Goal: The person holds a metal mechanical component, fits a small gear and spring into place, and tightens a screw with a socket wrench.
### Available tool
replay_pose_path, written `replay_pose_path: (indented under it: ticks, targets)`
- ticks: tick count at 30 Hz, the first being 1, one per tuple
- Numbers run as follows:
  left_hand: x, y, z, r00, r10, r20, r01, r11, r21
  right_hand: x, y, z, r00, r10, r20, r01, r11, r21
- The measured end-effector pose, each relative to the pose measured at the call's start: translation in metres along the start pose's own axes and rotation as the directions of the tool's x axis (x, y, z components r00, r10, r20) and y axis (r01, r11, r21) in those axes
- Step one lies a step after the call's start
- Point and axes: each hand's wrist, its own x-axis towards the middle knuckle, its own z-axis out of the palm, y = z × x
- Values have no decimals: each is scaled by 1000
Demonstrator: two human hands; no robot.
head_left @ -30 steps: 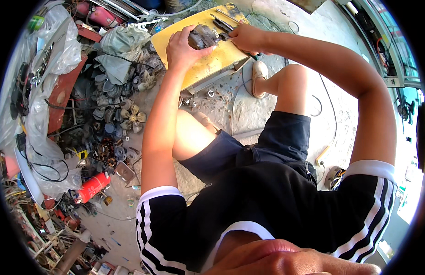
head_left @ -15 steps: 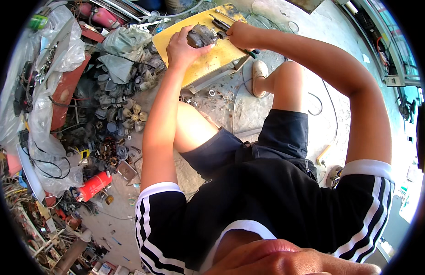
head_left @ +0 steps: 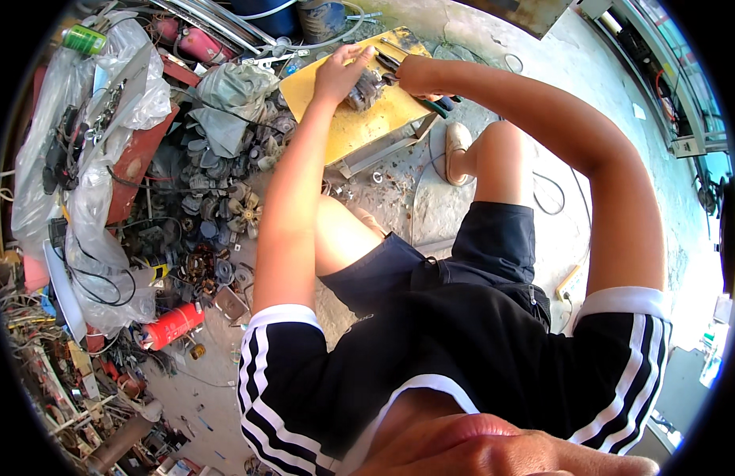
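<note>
A small, grimy electric motor (head_left: 366, 90) sits on the yellow top of a low table (head_left: 347, 136). My left hand (head_left: 340, 74) is bent round the motor's far left side, steadying it; the thumb is hidden. In my closed right hand (head_left: 420, 77) is a pair of pliers with dark green handles (head_left: 442, 105). The jaws point left and meet the motor's right side; what they bite on is too small to make out. Just beyond, further dark hand tools (head_left: 389, 59) lie on the tabletop.
Heaped motor parts (head_left: 209, 186) and a fan wheel (head_left: 245, 211) cover the floor at left, near a red cylinder (head_left: 174, 325) and plastic sheeting (head_left: 90, 198). A blue drum (head_left: 268, 17) stands behind the table. Cables and a power strip (head_left: 569, 279) lie at right.
My left hand has shifted from gripping the motor's near side to its far left, and the motor appears turned. The whole view has moved slightly. My right hand keeps the pliers.
</note>
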Motion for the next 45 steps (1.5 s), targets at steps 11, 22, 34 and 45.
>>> replay_pose_path:
  ticks: [11, 22, 34, 45]
  targets:
    - [-3, -22, 17, 960, -250, -124, 210, 939, -272, -10, -46, -72, 946, -56, 319, 139, 960, -244]
    - [1, -38, 27, 968, -211, -137, 156, 931, -329, -48, -62, -48, 922, 384, -44, -303, 788, 537]
    - [7, -46, 32, 976, -185, -114, 140, 937, -320, -73, -78, -70, 934, 350, -74, -262, 810, 525]
    - [9, -49, 33, 978, -184, -99, 156, 959, -238, -91, -99, -69, 855, 480, -195, -245, 706, 664]
